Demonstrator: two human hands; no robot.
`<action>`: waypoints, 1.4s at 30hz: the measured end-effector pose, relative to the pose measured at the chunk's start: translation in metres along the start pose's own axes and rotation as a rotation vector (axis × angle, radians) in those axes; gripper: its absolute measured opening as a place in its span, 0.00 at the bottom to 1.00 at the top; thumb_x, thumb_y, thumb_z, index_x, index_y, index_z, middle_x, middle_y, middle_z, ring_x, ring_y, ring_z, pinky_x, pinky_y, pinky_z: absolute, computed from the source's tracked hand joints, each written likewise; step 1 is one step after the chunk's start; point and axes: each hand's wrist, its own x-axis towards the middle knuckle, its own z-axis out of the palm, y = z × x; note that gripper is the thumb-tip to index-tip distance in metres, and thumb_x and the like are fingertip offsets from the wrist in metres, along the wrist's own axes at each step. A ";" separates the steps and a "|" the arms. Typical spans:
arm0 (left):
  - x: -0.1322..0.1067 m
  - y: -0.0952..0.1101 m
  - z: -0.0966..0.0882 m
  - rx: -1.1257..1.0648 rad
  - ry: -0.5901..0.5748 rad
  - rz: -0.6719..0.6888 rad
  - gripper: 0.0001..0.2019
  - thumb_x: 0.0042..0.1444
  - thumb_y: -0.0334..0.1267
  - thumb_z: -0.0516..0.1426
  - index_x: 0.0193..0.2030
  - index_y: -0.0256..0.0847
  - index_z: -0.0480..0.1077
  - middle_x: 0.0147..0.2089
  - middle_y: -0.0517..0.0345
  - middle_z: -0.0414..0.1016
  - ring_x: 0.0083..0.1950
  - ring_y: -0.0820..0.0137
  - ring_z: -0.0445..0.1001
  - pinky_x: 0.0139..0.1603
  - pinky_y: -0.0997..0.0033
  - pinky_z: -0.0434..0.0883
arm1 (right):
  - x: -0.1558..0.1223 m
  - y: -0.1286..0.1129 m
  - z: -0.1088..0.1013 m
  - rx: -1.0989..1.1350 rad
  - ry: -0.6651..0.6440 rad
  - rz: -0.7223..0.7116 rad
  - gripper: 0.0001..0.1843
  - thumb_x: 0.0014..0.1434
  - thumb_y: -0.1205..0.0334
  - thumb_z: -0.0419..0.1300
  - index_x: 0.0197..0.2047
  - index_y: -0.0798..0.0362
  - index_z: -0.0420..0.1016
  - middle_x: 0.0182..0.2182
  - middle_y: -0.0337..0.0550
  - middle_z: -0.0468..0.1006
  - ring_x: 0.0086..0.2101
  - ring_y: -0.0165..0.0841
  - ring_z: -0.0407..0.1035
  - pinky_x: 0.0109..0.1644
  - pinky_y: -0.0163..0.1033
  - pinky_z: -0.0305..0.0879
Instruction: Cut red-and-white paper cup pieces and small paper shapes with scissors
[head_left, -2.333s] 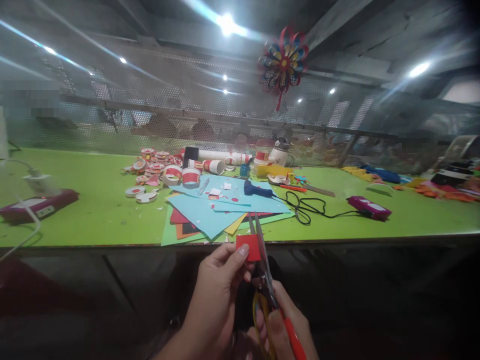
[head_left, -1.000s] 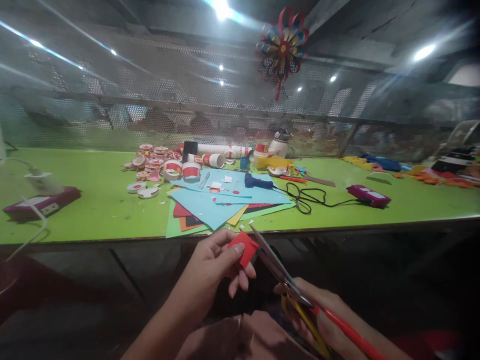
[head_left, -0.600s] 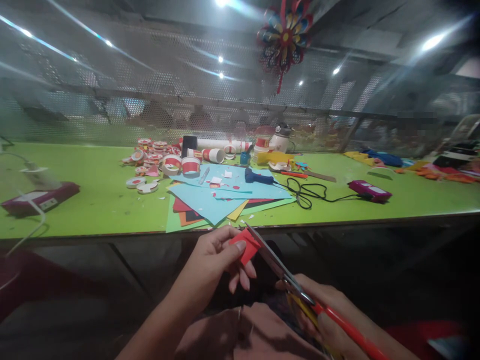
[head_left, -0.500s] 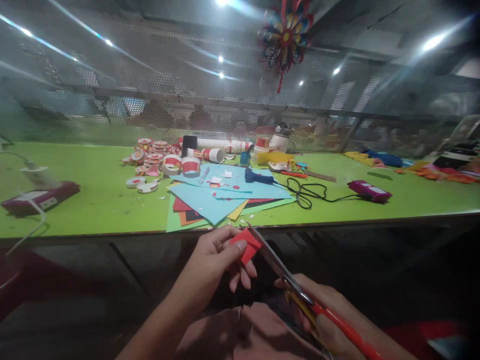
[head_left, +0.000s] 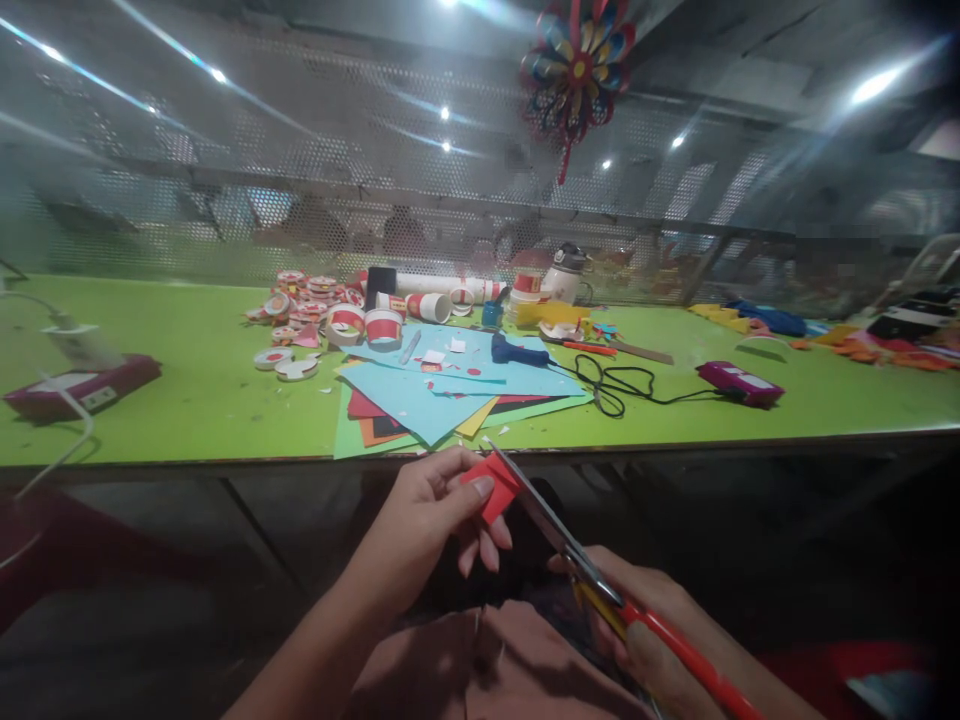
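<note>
Head view: my left hand (head_left: 427,515) pinches the red paper piece (head_left: 491,487) below the bench (head_left: 187,410) edge, while my right hand (head_left: 645,630) grips scissors (head_left: 555,535), their blades touching the paper.

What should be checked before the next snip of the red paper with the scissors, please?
1. Left hand pinches the red paper firmly between thumb and fingers: ok.
2. Right hand grips the scissors by the handles: ok.
3. Blades meet the paper's right edge: ok.
4. Left fingertips clear of the blades: not ok, the thumb lies close beside them.
5. Whether the blades are open enough to bite: cannot tell, they look nearly closed.
6. Paper held in front of the green table, apart from the paper stack: ok.
</note>
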 end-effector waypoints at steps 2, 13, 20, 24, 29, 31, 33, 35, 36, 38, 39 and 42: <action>0.000 0.000 0.000 -0.006 -0.001 0.005 0.08 0.56 0.40 0.55 0.34 0.37 0.66 0.22 0.55 0.75 0.17 0.75 0.70 0.15 0.82 0.60 | 0.000 0.004 0.001 0.002 0.019 -0.026 0.34 0.55 0.33 0.45 0.45 0.52 0.74 0.18 0.34 0.60 0.18 0.28 0.52 0.18 0.32 0.48; -0.001 0.001 0.000 0.013 0.007 -0.009 0.08 0.56 0.40 0.54 0.34 0.36 0.66 0.22 0.54 0.75 0.17 0.75 0.70 0.15 0.82 0.60 | 0.002 -0.001 -0.003 -0.055 -0.022 -0.065 0.30 0.59 0.38 0.45 0.46 0.52 0.74 0.21 0.35 0.62 0.20 0.29 0.53 0.22 0.33 0.51; 0.000 -0.001 -0.001 0.005 -0.002 0.002 0.08 0.56 0.40 0.55 0.34 0.37 0.66 0.22 0.54 0.75 0.17 0.75 0.70 0.15 0.82 0.60 | 0.002 -0.008 -0.003 -0.102 -0.023 -0.084 0.29 0.60 0.40 0.45 0.44 0.53 0.74 0.19 0.35 0.60 0.20 0.29 0.54 0.22 0.34 0.52; -0.001 -0.002 -0.002 0.007 -0.012 0.007 0.08 0.57 0.40 0.54 0.34 0.37 0.65 0.23 0.54 0.75 0.17 0.76 0.69 0.15 0.82 0.60 | 0.001 -0.003 -0.002 -0.139 -0.003 -0.089 0.29 0.60 0.40 0.44 0.46 0.53 0.74 0.20 0.36 0.63 0.20 0.30 0.57 0.22 0.34 0.54; 0.000 -0.002 -0.002 -0.008 -0.001 0.000 0.07 0.57 0.39 0.54 0.33 0.37 0.65 0.22 0.54 0.75 0.17 0.76 0.69 0.15 0.83 0.59 | 0.001 0.003 0.001 -0.161 0.045 -0.086 0.31 0.59 0.38 0.45 0.44 0.54 0.77 0.20 0.38 0.66 0.20 0.30 0.59 0.23 0.35 0.58; 0.001 -0.002 -0.002 -0.017 -0.001 -0.009 0.07 0.57 0.39 0.54 0.33 0.37 0.65 0.22 0.54 0.75 0.17 0.76 0.69 0.15 0.83 0.59 | 0.001 0.002 0.002 -0.166 0.043 -0.082 0.31 0.59 0.39 0.45 0.45 0.54 0.77 0.19 0.38 0.67 0.19 0.30 0.59 0.23 0.35 0.58; 0.001 -0.002 -0.002 -0.033 -0.006 -0.017 0.06 0.57 0.38 0.54 0.34 0.37 0.65 0.22 0.54 0.75 0.17 0.76 0.69 0.15 0.83 0.59 | 0.000 0.002 0.003 -0.182 0.045 -0.079 0.29 0.59 0.40 0.46 0.45 0.54 0.77 0.19 0.38 0.68 0.19 0.30 0.59 0.23 0.35 0.58; 0.000 -0.002 -0.002 -0.052 -0.014 -0.023 0.06 0.57 0.38 0.54 0.34 0.37 0.65 0.22 0.54 0.75 0.17 0.76 0.69 0.15 0.83 0.59 | 0.000 0.002 0.004 -0.204 0.065 -0.080 0.27 0.60 0.41 0.47 0.43 0.52 0.77 0.19 0.38 0.68 0.19 0.30 0.59 0.23 0.34 0.58; -0.001 -0.003 -0.003 -0.062 -0.021 -0.024 0.06 0.57 0.38 0.54 0.34 0.37 0.65 0.22 0.54 0.75 0.17 0.76 0.69 0.15 0.83 0.59 | -0.001 0.003 0.005 -0.209 0.074 -0.079 0.26 0.60 0.42 0.48 0.42 0.51 0.77 0.19 0.37 0.67 0.19 0.30 0.59 0.23 0.34 0.58; -0.003 -0.003 -0.003 -0.073 -0.038 -0.029 0.06 0.57 0.38 0.54 0.34 0.37 0.65 0.22 0.55 0.75 0.17 0.76 0.70 0.15 0.83 0.59 | -0.001 0.005 0.005 -0.204 0.073 -0.063 0.25 0.60 0.42 0.48 0.41 0.52 0.77 0.18 0.36 0.66 0.18 0.28 0.57 0.21 0.33 0.56; -0.003 -0.004 -0.004 -0.075 -0.046 -0.029 0.07 0.57 0.39 0.54 0.35 0.37 0.65 0.22 0.55 0.75 0.17 0.76 0.70 0.15 0.83 0.59 | -0.002 0.007 0.005 -0.200 0.061 -0.050 0.25 0.60 0.42 0.48 0.41 0.52 0.77 0.18 0.36 0.65 0.17 0.28 0.56 0.20 0.32 0.55; -0.003 -0.004 -0.006 -0.073 -0.050 -0.025 0.07 0.57 0.39 0.54 0.34 0.37 0.65 0.22 0.54 0.76 0.18 0.75 0.70 0.15 0.83 0.60 | -0.001 0.009 0.001 -0.192 0.026 -0.016 0.26 0.60 0.42 0.48 0.42 0.54 0.76 0.18 0.35 0.63 0.18 0.27 0.55 0.21 0.32 0.55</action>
